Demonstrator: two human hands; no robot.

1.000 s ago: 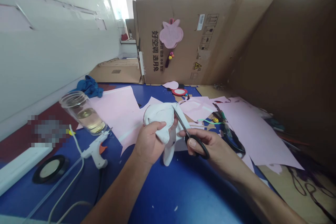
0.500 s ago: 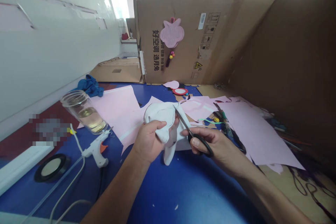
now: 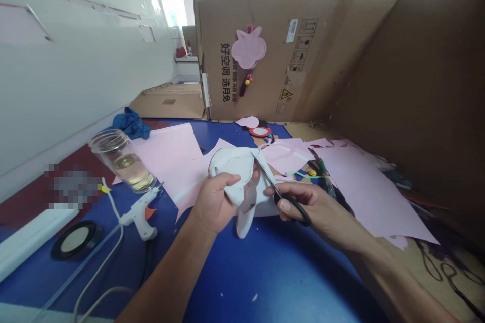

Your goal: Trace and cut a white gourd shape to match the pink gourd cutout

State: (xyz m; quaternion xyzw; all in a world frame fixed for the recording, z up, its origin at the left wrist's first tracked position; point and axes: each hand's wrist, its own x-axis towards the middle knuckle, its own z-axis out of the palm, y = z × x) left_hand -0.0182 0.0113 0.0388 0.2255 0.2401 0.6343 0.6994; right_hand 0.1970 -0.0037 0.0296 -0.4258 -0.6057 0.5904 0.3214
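Observation:
My left hand (image 3: 216,204) is closed on a white piece of fabric or soft sheet (image 3: 231,161), thumb on top and fingers behind it. A drawn outline shows on the sheet, and a cut strip of it hangs down below the hand. In my right hand (image 3: 299,203) is a pair of scissors (image 3: 268,174) with black handles. Its blades point up and left and lie at the sheet's upper right part, along the drawn line. The fingers partly cover the handles.
Pink sheets (image 3: 371,186) lie to the right and left. A glass jar (image 3: 131,164) with yellowish liquid, a glue gun (image 3: 140,214) and black tape (image 3: 78,239) stand at left. Cardboard (image 3: 265,96) walls the back, with a pink cutout (image 3: 249,50) hanging there.
My right hand and the scissors' handles have shifted slightly to the right. The left hand and the white sheet stay nearly still.

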